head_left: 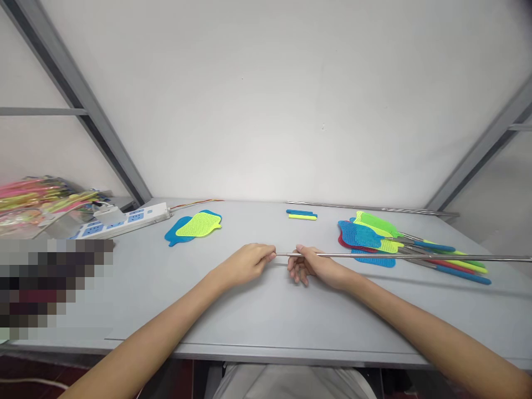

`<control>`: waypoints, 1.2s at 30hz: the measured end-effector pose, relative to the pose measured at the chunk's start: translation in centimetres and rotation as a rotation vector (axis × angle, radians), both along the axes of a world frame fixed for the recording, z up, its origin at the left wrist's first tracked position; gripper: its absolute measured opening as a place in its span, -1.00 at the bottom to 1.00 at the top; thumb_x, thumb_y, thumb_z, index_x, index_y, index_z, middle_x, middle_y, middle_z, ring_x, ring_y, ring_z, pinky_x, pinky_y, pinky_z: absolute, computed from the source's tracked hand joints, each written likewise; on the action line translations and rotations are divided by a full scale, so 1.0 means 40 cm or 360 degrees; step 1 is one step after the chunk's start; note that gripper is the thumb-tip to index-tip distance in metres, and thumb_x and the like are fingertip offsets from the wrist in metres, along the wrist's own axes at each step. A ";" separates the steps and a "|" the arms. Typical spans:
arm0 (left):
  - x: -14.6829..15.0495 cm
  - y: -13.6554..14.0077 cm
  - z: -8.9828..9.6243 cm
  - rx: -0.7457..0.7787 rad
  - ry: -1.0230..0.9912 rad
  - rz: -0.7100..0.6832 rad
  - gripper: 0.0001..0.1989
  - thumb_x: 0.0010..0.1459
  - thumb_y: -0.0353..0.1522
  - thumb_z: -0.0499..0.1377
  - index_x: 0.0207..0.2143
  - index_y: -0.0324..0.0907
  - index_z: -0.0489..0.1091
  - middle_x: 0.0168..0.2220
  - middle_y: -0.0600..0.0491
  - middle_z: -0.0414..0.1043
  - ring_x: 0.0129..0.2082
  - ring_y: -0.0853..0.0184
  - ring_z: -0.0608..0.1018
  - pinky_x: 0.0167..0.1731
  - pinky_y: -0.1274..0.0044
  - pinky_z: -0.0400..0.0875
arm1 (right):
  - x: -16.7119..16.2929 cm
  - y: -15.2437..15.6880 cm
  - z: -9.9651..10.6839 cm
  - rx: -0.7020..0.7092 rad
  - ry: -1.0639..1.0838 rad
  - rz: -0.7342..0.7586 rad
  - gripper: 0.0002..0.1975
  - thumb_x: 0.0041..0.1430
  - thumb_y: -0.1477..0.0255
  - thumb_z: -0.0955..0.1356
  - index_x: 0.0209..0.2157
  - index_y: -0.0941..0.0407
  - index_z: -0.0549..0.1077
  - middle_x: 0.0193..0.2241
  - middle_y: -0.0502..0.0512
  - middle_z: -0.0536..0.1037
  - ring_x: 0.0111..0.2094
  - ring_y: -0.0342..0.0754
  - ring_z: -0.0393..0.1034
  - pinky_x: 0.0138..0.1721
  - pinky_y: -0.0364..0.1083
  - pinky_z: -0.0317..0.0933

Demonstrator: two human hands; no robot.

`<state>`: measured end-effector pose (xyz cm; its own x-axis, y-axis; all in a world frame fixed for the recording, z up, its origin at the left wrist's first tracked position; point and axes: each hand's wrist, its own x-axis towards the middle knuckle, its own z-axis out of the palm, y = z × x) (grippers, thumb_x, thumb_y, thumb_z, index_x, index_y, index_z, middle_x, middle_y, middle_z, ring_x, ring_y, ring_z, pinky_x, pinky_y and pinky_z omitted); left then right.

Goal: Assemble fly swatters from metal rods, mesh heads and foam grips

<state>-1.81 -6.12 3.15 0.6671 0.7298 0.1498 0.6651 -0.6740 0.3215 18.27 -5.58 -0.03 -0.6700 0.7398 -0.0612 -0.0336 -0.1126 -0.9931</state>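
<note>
A long, thin metal telescopic rod (374, 256) lies level across my view, held above the table and running out past the right edge. My left hand (249, 263) pinches its thin left end between thumb and fingers. Just to the right, my right hand (318, 267) has its thumb over the rod and its other fingers loosely curled beneath. Beyond my left hand lie a blue fly swatter head (177, 235) and a yellow-green one (199, 225), overlapping. Short blue (300, 212) and yellow (302, 217) handle sleeves lie side by side near the wall.
Several fly swatters (361, 235) are piled at the right, handles pointing right. More metal rods (374, 208) lie along the back wall. A white power strip (141, 216) sits at the left, with bagged colourful items (37, 194) beyond. Grey frame posts (95, 116) flank the table (249, 321).
</note>
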 end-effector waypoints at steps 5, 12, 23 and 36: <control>0.003 -0.003 0.000 -0.0090 -0.0056 -0.0005 -0.73 0.17 -0.40 -0.17 -0.59 -0.18 0.09 -0.64 0.16 0.11 -0.60 0.42 0.20 -0.55 0.60 0.06 | 0.001 -0.005 0.005 0.0030 -0.0029 0.0018 -0.50 0.13 0.14 0.08 -0.48 0.24 0.38 -0.57 0.12 0.40 -0.59 -0.18 0.30 -0.65 -0.22 0.13; 0.006 -0.006 0.000 -0.0117 -0.0107 -0.0020 -0.73 0.17 -0.40 -0.16 -0.59 -0.18 0.10 -0.65 0.16 0.08 -0.61 0.44 0.18 -0.56 0.60 0.05 | 0.000 -0.002 -0.003 0.0061 -0.0016 0.0032 -0.50 0.13 0.13 0.08 -0.47 0.24 0.38 -0.57 0.12 0.41 -0.59 -0.17 0.31 -0.65 -0.22 0.14; 0.010 -0.010 -0.002 -0.0145 -0.0107 -0.0025 -0.72 0.17 -0.38 -0.18 -0.59 -0.18 0.12 -0.65 0.15 0.07 -0.61 0.43 0.16 -0.56 0.58 0.06 | -0.004 -0.006 -0.001 0.0092 -0.0039 0.0057 -0.50 0.14 0.14 0.07 -0.48 0.24 0.38 -0.56 0.13 0.42 -0.57 -0.18 0.31 -0.64 -0.23 0.15; 0.007 0.000 -0.009 -0.0172 -0.0146 -0.0053 -0.74 0.16 -0.40 -0.17 -0.59 -0.18 0.03 -0.65 0.17 0.04 -0.62 0.44 0.15 -0.56 0.60 0.04 | -0.007 0.003 -0.008 0.0023 -0.0034 -0.0031 -0.49 0.12 0.14 0.08 -0.49 0.25 0.39 -0.58 0.13 0.39 -0.59 -0.17 0.30 -0.69 -0.23 0.13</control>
